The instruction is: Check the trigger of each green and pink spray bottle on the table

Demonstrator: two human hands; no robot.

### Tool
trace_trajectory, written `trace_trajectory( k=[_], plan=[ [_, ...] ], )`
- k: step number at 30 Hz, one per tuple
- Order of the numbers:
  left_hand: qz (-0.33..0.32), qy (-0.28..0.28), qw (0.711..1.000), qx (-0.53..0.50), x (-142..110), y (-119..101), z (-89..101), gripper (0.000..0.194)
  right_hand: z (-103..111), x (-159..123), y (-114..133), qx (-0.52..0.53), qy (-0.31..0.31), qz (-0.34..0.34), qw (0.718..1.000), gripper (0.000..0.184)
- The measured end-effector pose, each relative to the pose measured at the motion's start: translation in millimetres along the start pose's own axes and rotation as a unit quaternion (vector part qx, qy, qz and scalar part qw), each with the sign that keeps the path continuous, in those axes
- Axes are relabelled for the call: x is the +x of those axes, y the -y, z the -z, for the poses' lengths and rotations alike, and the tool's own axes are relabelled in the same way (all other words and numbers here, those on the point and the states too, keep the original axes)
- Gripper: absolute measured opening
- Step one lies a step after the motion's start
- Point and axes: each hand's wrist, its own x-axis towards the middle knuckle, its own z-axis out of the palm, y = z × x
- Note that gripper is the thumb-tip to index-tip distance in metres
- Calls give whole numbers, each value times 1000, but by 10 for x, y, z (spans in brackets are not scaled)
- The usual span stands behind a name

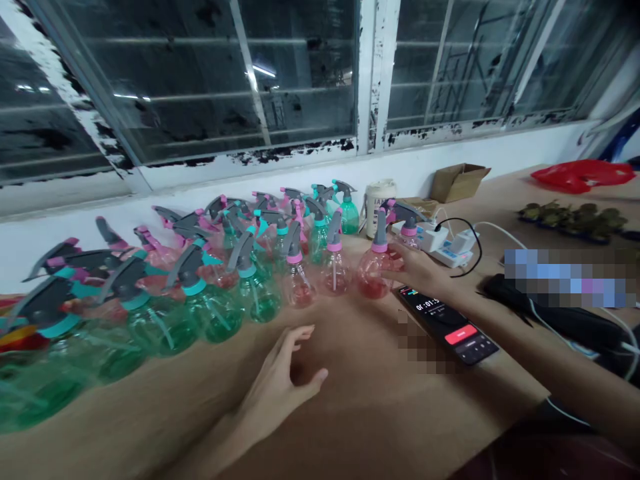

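Several pink and green plastic spray bottles with grey triggers stand in rows along the back of a wooden table [360,413]. My right hand [417,270] reaches forward and its fingers wrap the right side of a pink spray bottle [376,267] at the right end of the front row. My left hand [283,383] hovers low over the bare table in front of the rows, fingers curved and apart, thumb out, holding nothing. A green spray bottle [253,283] is the nearest one ahead of it.
A phone [447,323] showing a running timer lies under my right forearm. Behind it sit a white power strip [443,243] with a black cable, a white jar [379,203], a cardboard box [457,180], small green plants [575,217] and a red bag [580,175]. Windows line the wall.
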Motion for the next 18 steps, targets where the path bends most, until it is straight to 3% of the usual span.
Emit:
trace_trajectory(
  k=[9, 18],
  plan=[
    [-13, -2, 1000, 7, 77, 46, 6, 46, -85, 160, -8, 10, -20, -9, 1000, 45],
    [-18, -9, 1000, -1, 183, 25, 32, 44, -91, 137, 21, 9, -9, -23, 1000, 52]
  ],
)
